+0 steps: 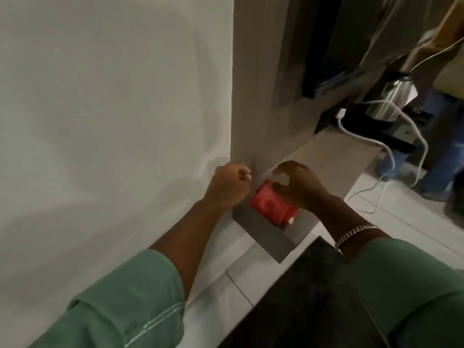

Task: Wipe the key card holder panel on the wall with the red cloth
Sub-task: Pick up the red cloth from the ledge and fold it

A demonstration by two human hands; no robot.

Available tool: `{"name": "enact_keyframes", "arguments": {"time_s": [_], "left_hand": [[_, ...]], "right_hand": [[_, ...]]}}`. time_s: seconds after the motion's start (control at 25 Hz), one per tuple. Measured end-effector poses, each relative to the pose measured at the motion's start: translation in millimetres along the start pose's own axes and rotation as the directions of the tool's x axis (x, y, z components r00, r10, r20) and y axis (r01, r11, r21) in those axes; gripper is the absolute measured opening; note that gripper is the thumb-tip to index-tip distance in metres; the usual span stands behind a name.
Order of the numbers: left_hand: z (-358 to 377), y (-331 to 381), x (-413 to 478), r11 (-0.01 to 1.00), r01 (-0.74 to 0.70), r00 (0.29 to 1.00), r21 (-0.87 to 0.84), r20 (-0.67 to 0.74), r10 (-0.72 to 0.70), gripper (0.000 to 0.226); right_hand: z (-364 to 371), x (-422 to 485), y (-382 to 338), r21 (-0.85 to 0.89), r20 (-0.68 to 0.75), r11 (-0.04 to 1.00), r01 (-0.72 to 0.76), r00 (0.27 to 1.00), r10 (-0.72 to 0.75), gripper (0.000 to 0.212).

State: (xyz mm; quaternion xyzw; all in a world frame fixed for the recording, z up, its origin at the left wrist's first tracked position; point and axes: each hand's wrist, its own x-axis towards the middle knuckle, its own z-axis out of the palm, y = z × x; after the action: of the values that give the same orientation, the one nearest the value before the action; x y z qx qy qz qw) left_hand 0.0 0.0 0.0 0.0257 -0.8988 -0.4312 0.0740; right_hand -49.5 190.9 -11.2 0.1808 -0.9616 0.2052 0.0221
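Head view showed your left hand (pixel 229 185) curled into a closed fist, holding nothing, right at the corner where the white wall (pixel 113 96) met the grey panel (pixel 253 84). Your right hand (pixel 298 184) hovered just over the cloth (pixel 270 205), its grip half open, fingers (pixel 286 168) arched, and whether it touched the cloth could not be told. The cloth lay folded on a grey desk (pixel 266 234), near its front edge and close to the panel's foot. Open desk ran back to the right toward white cables (pixel 376 144); a dark mat (pixel 308 297) lay below the desk edge.
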Motion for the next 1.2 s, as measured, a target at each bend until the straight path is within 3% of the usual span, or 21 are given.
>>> {"name": "enact_keyframes", "arguments": {"time_s": [0.08,0.16,0.2,0.28,0.4,0.52,0.6,0.72,0.8,1.04,1.12,1.2], "left_hand": [[27,-20,7,0.992,0.123,0.991,0.028,0.056,-0.124,0.026],[57,-34,7,0.954,0.299,0.944,0.001,0.147,-0.296,0.045],[70,-40,7,0.912,0.403,0.904,-0.079,0.188,-0.383,0.053],[91,-46,7,0.731,0.589,0.808,-0.345,0.264,-0.527,0.056],[106,-45,3,0.498,0.641,0.735,-0.585,0.28,-0.617,0.04],[98,-46,-8,0.401,0.619,0.707,-0.675,0.256,-0.659,0.017],[81,-48,-14,0.418,0.613,0.729,-0.671,0.277,-0.626,0.016],[40,-44,-25,0.515,0.609,0.781,-0.603,0.345,-0.52,0.031],[1,-37,-34,0.536,0.573,0.817,-0.62,0.388,-0.426,0.028],[-140,-7,-84,0.44,0.457,0.886,-0.773,0.44,-0.147,0.037],[-192,7,-108,0.433,0.397,0.913,-0.81,0.395,-0.099,0.042],[-245,23,-137,0.541,0.294,0.953,-0.788,0.286,-0.101,0.046]], "right_hand": [[30,10,18,-0.035,0.055,0.996,-0.086,0.995,0.088,0.046],[52,8,33,-0.032,0.168,0.983,-0.183,0.968,0.186,0.052],[63,9,38,-0.007,0.184,0.978,-0.207,0.961,0.204,0.053],[77,5,44,0.041,0.175,0.974,-0.225,0.961,0.215,0.056],[86,-9,42,0.084,0.116,0.978,-0.193,0.976,0.183,0.059],[89,-23,30,0.155,0.11,0.978,-0.14,0.986,0.124,0.051],[87,-33,12,0.121,0.041,0.99,-0.077,0.997,0.073,0.052],[77,-46,-27,0.011,-0.139,0.987,0.162,0.977,-0.159,0.049],[68,-52,-60,-0.03,-0.155,0.957,0.289,0.944,-0.29,0.045],[26,-74,-177,-0.072,-0.258,0.88,0.47,0.843,-0.472,0.076],[7,-80,-223,-0.05,-0.332,0.846,0.531,0.79,-0.516,0.071],[-9,-86,-271,-0.036,-0.414,0.806,0.59,0.726,-0.55,0.067]]}}
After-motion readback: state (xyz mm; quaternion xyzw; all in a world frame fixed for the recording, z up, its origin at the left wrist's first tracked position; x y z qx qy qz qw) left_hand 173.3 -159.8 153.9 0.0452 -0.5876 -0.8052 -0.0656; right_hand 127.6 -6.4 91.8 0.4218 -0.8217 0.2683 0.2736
